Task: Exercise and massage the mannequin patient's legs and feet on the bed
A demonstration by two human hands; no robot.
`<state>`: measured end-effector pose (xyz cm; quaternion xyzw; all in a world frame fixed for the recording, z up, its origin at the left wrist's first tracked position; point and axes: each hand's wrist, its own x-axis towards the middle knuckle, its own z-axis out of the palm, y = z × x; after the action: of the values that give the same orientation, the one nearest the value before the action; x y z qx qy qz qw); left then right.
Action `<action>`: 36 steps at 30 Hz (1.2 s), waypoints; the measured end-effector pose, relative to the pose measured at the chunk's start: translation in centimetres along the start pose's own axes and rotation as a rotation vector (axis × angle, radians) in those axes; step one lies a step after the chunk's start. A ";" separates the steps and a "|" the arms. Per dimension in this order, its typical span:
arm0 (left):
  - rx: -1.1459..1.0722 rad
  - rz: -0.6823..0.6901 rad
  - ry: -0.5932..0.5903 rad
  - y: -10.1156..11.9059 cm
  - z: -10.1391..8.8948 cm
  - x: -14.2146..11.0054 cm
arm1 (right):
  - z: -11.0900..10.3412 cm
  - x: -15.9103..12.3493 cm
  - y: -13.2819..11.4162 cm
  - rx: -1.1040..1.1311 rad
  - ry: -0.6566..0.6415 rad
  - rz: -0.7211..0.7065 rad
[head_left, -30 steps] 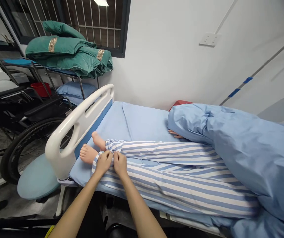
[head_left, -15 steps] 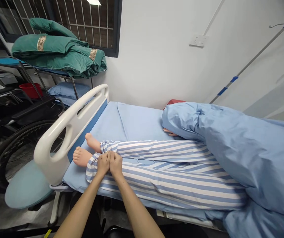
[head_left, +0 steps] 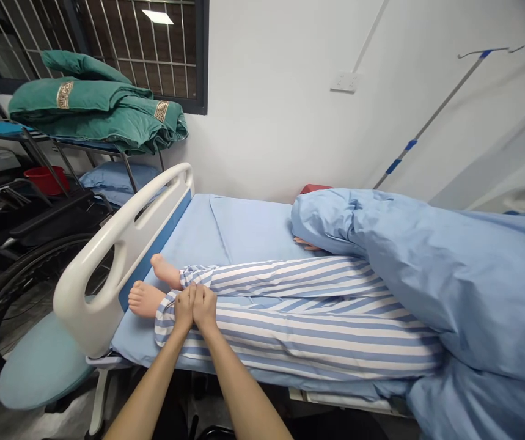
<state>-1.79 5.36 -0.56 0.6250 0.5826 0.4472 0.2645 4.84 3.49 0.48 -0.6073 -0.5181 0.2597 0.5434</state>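
A care manikin with smooth, plastic-looking feet [head_left: 145,299] lies on the bed in blue-and-white striped trousers [head_left: 290,342]. Both of my hands rest side by side on its near lower leg, just above the ankle. My left hand [head_left: 184,307] and my right hand [head_left: 204,305] touch at the thumbs, with fingers curled over the trouser leg. The fingertips are hidden on the far side of that leg. Beyond it, the other leg lies alongside. A blue quilt [head_left: 427,256] covers the upper body, and part of a manikin hand [head_left: 307,244] shows under its edge.
A white footboard [head_left: 79,293] closes the bed's left end. Outside it are a wheelchair [head_left: 28,275] and a round light-blue stool top [head_left: 44,363]. Green folded bedding [head_left: 101,110] is piled by the window. A drip pole [head_left: 431,119] rises along the wall.
The head view has shifted a little, so most of the scene sits slightly further left. My hands keep their place on the near lower leg.
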 end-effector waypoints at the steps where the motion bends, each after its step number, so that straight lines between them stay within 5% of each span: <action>1: -0.068 -0.029 0.005 0.5 -0.1 0.1 | 0.0 0.1 0.2 0.010 0.011 0.010; 8: -0.642 -0.283 0.166 5.0 0.3 0.3 | -0.2 0.8 0.1 0.118 0.016 0.075; 19: -0.094 -0.127 0.111 1.4 1.7 -0.1 | -0.6 1.3 0.2 0.020 0.047 0.116; 27: -0.044 -0.099 0.092 1.1 2.2 -0.2 | -4.5 2.5 -3.4 -0.288 -0.143 -0.147; 36: -0.048 -0.112 0.021 1.7 2.3 -0.2 | -4.0 0.3 1.0 -0.361 -0.060 -0.065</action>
<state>1.08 5.33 -0.21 0.5803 0.6084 0.4520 0.2979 8.80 2.37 0.75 -0.6697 -0.5918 0.1630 0.4180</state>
